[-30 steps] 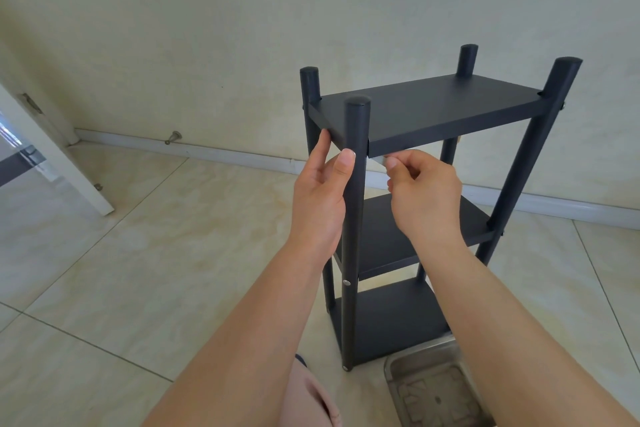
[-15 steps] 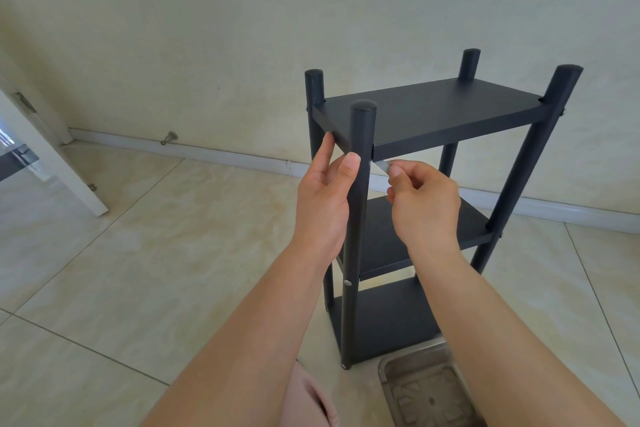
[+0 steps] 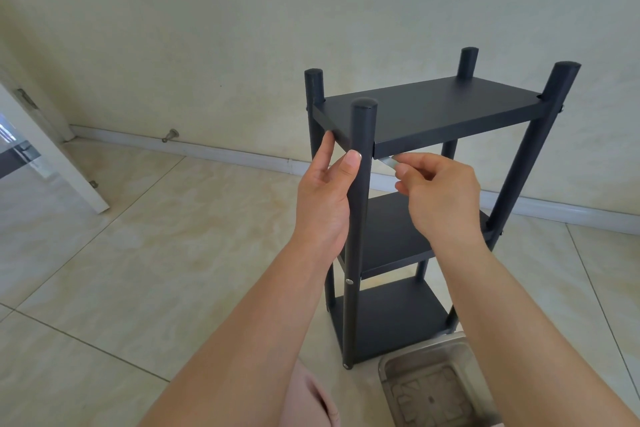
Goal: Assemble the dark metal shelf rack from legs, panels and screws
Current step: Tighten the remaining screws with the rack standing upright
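Home room: tiled floor (image 3: 145, 253), doorstop (image 3: 170, 135), door (image 3: 52, 149).

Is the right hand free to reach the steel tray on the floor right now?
Probably not straight away: the right hand pinches a small silver tool under the top shelf. Nothing blocks the path down to the tray.

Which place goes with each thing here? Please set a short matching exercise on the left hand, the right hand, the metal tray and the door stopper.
Things:
1. left hand
2. right hand
3. metal tray
4. door stopper

Places or states:
A. on the floor by the rack's base
B. pinches a small silvery tool under the top panel
C. at the baseboard, by the wall
D. holds the near front leg

Pairs: 1-D, 2-B, 3-A, 4-C
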